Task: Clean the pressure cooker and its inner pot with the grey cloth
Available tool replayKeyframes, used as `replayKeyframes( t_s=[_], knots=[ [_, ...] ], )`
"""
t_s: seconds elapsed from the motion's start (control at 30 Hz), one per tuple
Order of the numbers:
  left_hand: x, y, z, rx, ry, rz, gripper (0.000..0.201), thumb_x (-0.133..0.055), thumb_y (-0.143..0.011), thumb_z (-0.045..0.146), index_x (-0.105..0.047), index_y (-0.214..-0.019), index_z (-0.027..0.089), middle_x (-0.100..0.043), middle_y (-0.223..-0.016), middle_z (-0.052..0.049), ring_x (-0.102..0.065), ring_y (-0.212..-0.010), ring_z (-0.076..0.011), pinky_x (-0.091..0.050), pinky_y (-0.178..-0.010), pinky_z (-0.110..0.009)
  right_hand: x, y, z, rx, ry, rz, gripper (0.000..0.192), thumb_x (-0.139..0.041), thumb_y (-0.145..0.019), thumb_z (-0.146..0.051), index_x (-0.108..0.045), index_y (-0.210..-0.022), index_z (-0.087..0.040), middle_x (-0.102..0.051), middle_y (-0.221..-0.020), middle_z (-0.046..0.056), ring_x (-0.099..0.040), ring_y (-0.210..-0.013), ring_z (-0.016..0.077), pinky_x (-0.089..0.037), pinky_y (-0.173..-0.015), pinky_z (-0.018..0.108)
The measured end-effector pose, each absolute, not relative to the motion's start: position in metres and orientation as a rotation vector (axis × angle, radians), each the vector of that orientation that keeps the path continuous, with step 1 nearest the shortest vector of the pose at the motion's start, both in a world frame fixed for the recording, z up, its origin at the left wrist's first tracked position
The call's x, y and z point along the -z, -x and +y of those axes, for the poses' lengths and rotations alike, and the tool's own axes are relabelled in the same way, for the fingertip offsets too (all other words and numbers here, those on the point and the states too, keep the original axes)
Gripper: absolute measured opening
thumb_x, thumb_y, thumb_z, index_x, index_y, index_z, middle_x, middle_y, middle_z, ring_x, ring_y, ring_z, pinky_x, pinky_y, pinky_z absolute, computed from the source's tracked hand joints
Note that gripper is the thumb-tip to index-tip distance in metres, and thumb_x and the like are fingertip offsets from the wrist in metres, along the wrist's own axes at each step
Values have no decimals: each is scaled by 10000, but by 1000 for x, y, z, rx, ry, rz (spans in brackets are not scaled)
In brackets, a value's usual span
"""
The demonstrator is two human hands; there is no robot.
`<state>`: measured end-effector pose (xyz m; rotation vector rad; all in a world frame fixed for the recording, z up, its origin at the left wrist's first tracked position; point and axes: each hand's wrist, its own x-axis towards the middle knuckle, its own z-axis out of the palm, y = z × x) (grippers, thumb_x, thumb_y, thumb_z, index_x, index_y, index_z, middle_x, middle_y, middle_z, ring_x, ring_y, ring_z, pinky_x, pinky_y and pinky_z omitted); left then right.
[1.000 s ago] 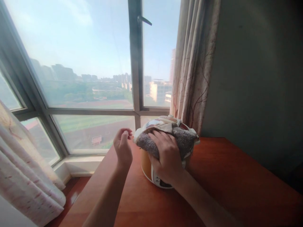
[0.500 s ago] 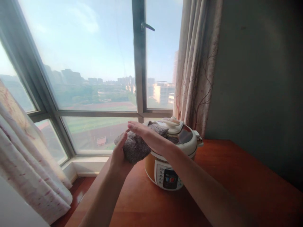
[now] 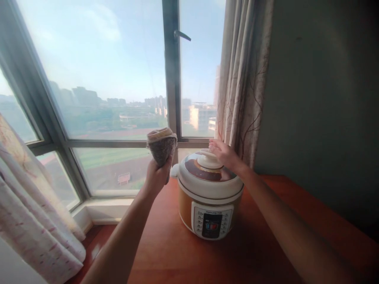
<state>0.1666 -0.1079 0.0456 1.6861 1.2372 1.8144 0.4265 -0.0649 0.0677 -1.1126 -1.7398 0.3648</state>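
My left hand (image 3: 158,175) is closed round a folded grey cloth (image 3: 161,150) with a pale top edge, held up left of an electric pressure cooker (image 3: 186,213). The cooker stands on the table, orange-brown and white, its control panel (image 3: 212,225) facing me. Its lid (image 3: 192,163) is on, shiny and brownish, with a cream handle (image 3: 209,161) at the centre. My right hand (image 3: 226,156) is just above the right side of this handle, fingers stretched out and holding nothing visible. Whether it touches the handle I cannot tell.
The cooker stands on a reddish-brown wooden table (image 3: 174,252). Behind it are a large window (image 3: 118,79) and a patterned curtain (image 3: 239,79). Another curtain (image 3: 38,221) hangs at the left, and a dark wall (image 3: 319,110) is on the right.
My hands have moved apart. The right hand has left the cloth and gone right to above the lid handle. The cloth, in my left hand, is now raised and upright.
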Motion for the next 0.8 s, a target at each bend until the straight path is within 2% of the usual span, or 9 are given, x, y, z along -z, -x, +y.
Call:
replayKeyframes(
  t_s=[0.1, 0.23, 0.4, 0.53, 0.67, 0.8],
  knots=[
    [-42, -184, -99, -1380, -2228, 1203, 401, -591, -754, 248, -706, -1135, 191, -687, -1195, -111, -613, -1122, -339, -518, -960, -465, -64, -425, -63, -338, 1123, -1786, 412, -491, -940, -376, -623, -1278, -180, -641, -1325, 114, -584, -1242, 239, -414, -1087, 417],
    [-40, -194, -97, -1259, -2461, 1088, 596, -503, -738, 144, -604, -1324, 191, -514, -1453, -119, -488, -1320, -303, -403, -1111, -463, -64, -424, -64, -257, 1133, -1839, 391, -476, -932, -310, -650, -1252, -169, -645, -1322, 117, -580, -1250, 237, -409, -1098, 410],
    [-42, -191, -117, -1237, -2512, 1129, 611, -482, -737, 105, -601, -1321, 238, -564, -1395, -82, -493, -1307, -291, -401, -1111, -474, -61, -423, -66, -176, 1186, -1832, 375, -465, -923, -264, -672, -1228, -189, -683, -1265, 96, -604, -1219, 237, -434, -1079, 405],
    [-40, -196, -149, -1136, -2619, 1333, 690, -533, -701, 101, -565, -1361, 303, -555, -1384, -79, -495, -1278, -347, -417, -1074, -526, -57, -423, -69, -192, 1163, -1784, 378, -464, -933, -301, -674, -1226, -185, -689, -1252, 93, -619, -1195, 233, -456, -1053, 382],
    [-25, -208, -170, -1197, -2662, 1378, 755, -614, -670, 131, -517, -1402, 289, -540, -1356, -124, -467, -1276, -403, -384, -1076, -583, -56, -424, -70, -197, 1120, -1794, 348, -453, -930, -283, -716, -1143, -203, -720, -1195, 65, -641, -1153, 219, -464, -1040, 377],
    [-17, -213, -153, -1305, -2559, 1372, 738, -621, -693, 159, -501, -1411, 280, -505, -1388, -122, -456, -1296, -384, -392, -1086, -558, -53, -427, -65, -274, 1035, -1766, 354, -448, -926, -280, -710, -1156, -219, -708, -1223, 52, -629, -1176, 207, -445, -1070, 377]
  ],
)
